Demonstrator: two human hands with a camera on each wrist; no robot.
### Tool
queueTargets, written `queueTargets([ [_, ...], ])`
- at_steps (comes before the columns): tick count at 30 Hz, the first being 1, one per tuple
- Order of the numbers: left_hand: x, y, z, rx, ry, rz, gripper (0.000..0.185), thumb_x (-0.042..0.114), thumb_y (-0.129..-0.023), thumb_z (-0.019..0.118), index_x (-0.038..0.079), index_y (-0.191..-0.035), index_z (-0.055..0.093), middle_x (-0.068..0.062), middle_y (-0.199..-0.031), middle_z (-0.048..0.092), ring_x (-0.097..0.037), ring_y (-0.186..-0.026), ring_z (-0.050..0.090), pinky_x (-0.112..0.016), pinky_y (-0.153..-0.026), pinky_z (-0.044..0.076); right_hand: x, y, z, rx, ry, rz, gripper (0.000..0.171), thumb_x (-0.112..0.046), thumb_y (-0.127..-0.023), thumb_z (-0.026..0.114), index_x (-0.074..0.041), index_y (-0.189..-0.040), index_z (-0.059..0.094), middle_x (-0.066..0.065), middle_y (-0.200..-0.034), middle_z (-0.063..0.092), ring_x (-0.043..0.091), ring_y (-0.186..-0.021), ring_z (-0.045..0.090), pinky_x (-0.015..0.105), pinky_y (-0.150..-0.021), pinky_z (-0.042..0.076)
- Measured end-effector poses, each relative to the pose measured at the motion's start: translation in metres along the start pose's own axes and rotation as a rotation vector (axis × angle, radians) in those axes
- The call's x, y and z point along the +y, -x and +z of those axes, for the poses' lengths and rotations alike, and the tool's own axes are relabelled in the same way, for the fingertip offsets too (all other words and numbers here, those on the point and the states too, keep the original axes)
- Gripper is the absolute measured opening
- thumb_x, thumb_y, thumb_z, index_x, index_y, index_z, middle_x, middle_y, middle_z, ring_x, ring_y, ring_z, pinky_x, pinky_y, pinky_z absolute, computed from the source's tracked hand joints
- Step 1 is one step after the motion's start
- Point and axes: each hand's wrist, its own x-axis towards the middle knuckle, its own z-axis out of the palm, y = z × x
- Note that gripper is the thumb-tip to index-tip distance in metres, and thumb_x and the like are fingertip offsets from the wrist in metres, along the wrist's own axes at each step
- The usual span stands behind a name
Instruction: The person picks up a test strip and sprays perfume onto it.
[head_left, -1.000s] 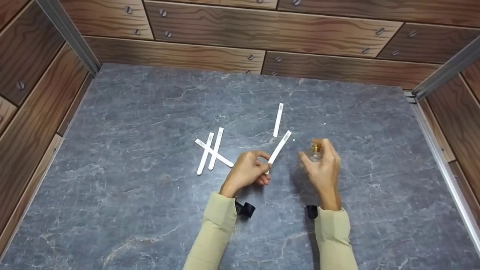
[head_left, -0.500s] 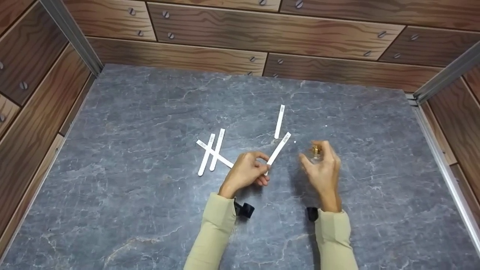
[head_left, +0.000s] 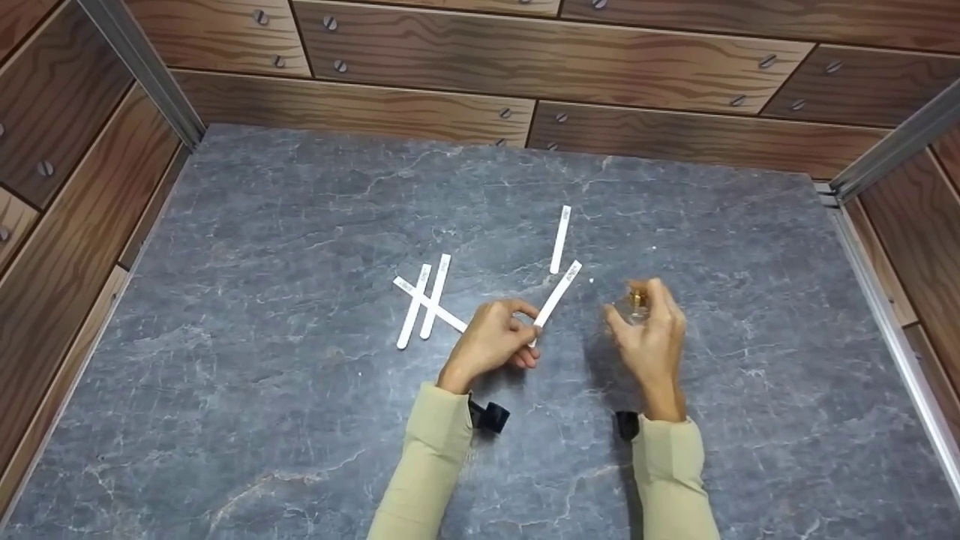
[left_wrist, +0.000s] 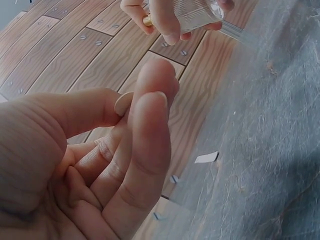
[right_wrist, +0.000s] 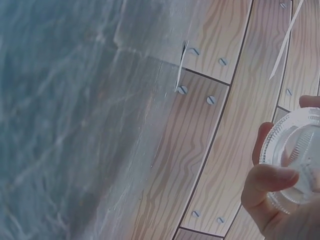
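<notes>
My left hand (head_left: pixel 527 327) pinches the lower end of a white paper strip (head_left: pixel 556 298), which slants up and to the right above the grey slab. My right hand (head_left: pixel 639 315) grips a small clear glass bottle (head_left: pixel 636 305) with a gold top, a little to the right of the strip's upper end. The left wrist view shows my curled left fingers (left_wrist: pixel 150 115) close up, with the right hand and the bottle (left_wrist: pixel 192 12) above them. In the right wrist view the bottle's ribbed round base (right_wrist: pixel 297 160) sits between thumb and fingers.
Another white strip (head_left: pixel 559 238) lies on the grey stone-patterned table (head_left: pixel 300 225) just beyond the held one. Three more strips (head_left: pixel 424 300) lie crossed to the left. Wood-patterned walls (head_left: pixel 525 67) with screws enclose the table on three sides.
Almost nothing: both hands keep their holds and places, with only a slight shift of the right hand and the bottle.
</notes>
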Motion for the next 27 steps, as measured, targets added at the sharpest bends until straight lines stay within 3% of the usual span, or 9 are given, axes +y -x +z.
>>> queueTargets([
  [6,0.0009,-0.0019,-0.0008,-0.001,-0.008,-0.001,0.024,-0.008,-0.096,0.055,-0.010,-0.119,0.062,-0.013,-0.068,0.069,-0.013,-0.050,0.064,-0.038,-0.058,0.062,-0.0019,-0.0028,-0.0011,0.007,-0.017,0.035,0.030,0.009,-0.070,0.080,0.007,-0.092,0.060,0.017,-0.082,0.063,0.024,-0.072,0.056,0.022,-0.065,0.043],
  [12,-0.0017,-0.0022,-0.0019,0.002,-0.001,-0.008,0.024,-0.008,-0.095,0.056,-0.010,-0.119,0.061,-0.012,-0.067,0.068,-0.012,-0.049,0.064,-0.036,-0.056,0.061,-0.0022,-0.0045,-0.0016,0.024,-0.039,0.069,0.032,0.011,-0.071,0.081,0.009,-0.096,0.061,0.020,-0.084,0.065,0.032,-0.073,0.061,0.017,-0.067,0.044],
  [20,-0.0034,-0.0025,-0.0017,0.002,0.012,-0.004,0.024,-0.009,-0.095,0.056,-0.010,-0.118,0.061,-0.011,-0.067,0.068,-0.012,-0.049,0.063,-0.036,-0.056,0.061,-0.0015,-0.0047,-0.0017,0.042,-0.031,0.050,0.037,0.010,-0.069,0.082,0.010,-0.100,0.061,0.020,-0.083,0.065,0.026,-0.073,0.058,0.019,-0.068,0.043],
  [27,-0.0090,-0.0056,-0.0043,0.017,0.017,-0.030,0.022,-0.007,-0.097,0.058,-0.010,-0.118,0.061,-0.010,-0.066,0.068,-0.012,-0.049,0.063,-0.032,-0.053,0.060,-0.0015,-0.0028,-0.0023,0.050,-0.057,0.059,0.037,0.012,-0.070,0.081,0.011,-0.100,0.062,0.022,-0.083,0.065,0.031,-0.074,0.059,0.019,-0.070,0.042],
])
